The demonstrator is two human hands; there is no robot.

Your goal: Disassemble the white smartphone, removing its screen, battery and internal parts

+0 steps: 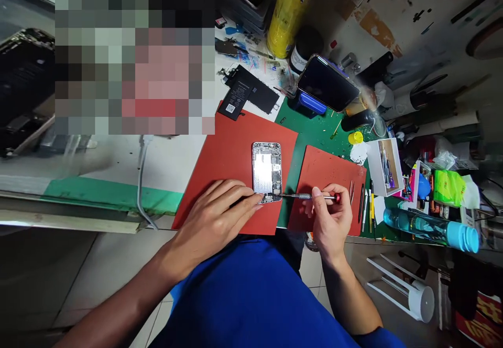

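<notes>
An opened phone [265, 172] lies on a red mat [228, 149], its silvery inside facing up. My left hand [220, 209] holds the phone's lower left corner with the fingertips, the fingers close together. In my right hand [330, 211] is a thin screwdriver [304, 196] with a red end, gripped between thumb and fingers. Its shaft points left, and the tip is at the phone's lower right edge. Whether the tip sits in a screw is too small to tell.
A second red mat [330, 170] lies right, with tweezers [351, 191] and slim tools beside it. Black phone batteries [251, 88] lie behind. A propped phone [328, 83], a tool box [385, 167] and a blue bottle [432, 227] stand or lie around. A cable [140, 180] hangs over the left edge.
</notes>
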